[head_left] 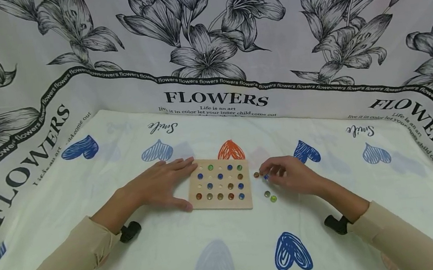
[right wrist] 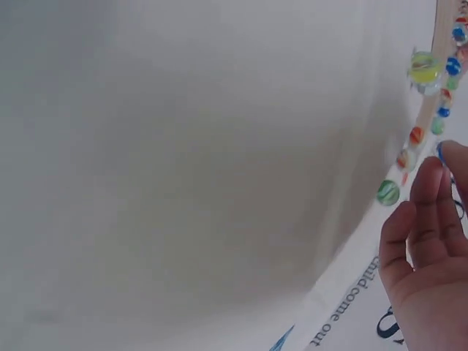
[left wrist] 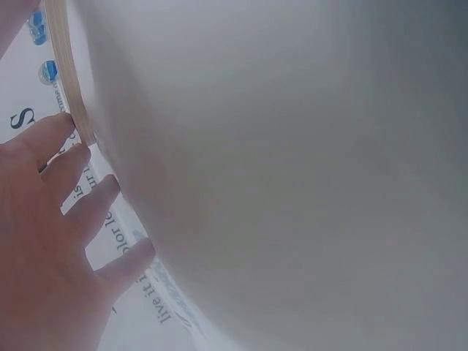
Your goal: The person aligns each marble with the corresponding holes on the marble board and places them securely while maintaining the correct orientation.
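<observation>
In the head view a square wooden board with rows of holes lies on the cloth, many of its holes filled with glass marbles. My left hand rests flat beside it, fingers spread, thumb at the near left corner and fingertips at the far left one. Right of the board, my right hand pinches a blue marble between thumb and finger. A brown marble lies close to those fingertips. Nearer me on the cloth are an olive marble and a yellow-green marble.
A white cloth printed with hearts covers the table. Behind it hangs a fabric backdrop with black flower drawings and lettering. A dark wrist camera sits under the left forearm, another camera under the right.
</observation>
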`<state>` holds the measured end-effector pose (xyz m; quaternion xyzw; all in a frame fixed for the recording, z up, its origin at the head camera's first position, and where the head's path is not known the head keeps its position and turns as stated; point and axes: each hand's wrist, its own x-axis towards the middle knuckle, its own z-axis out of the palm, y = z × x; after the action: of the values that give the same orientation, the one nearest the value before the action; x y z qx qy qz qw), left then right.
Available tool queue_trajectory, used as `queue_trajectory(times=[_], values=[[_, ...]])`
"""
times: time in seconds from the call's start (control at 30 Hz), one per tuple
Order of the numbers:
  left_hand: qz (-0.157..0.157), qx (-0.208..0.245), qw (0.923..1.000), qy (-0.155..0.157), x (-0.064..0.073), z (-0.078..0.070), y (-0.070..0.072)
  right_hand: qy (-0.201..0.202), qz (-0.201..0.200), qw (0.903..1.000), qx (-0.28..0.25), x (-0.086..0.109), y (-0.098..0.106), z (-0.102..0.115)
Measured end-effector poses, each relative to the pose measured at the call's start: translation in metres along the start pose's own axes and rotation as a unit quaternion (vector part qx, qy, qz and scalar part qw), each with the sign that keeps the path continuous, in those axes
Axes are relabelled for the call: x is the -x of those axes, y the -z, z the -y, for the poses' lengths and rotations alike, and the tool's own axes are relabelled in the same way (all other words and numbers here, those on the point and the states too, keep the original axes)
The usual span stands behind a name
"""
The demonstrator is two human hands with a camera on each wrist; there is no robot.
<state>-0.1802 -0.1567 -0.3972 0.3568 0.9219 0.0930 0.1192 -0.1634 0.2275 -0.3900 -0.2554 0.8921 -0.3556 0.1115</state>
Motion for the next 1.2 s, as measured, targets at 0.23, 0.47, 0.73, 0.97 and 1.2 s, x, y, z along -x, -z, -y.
queue_trajectory(times=[0.23,0.47,0.73,0.97,1.2], values=[[0.004,-0.001,1.0000,0.001,0.000,0.000,0.001,0.012,-0.014,0.9996,-0.020,-0.017,-0.010,0.011],[0.000,-0.003,1.0000,0.000,0.000,0.001,0.001,0.025,-0.030,0.9990,-0.021,-0.033,-0.022,0.024],[0.004,0.000,1.0000,0.001,0.000,0.000,0.000,0.038,-0.033,0.9987,-0.004,-0.045,-0.033,0.033],[0.001,0.001,1.0000,0.000,0.000,-0.001,0.000,0.030,-0.032,0.9989,-0.014,-0.050,-0.039,0.038],[0.005,0.000,1.0000,0.005,0.000,0.000,0.000,0.012,-0.034,0.9993,0.008,-0.055,-0.045,0.040]])
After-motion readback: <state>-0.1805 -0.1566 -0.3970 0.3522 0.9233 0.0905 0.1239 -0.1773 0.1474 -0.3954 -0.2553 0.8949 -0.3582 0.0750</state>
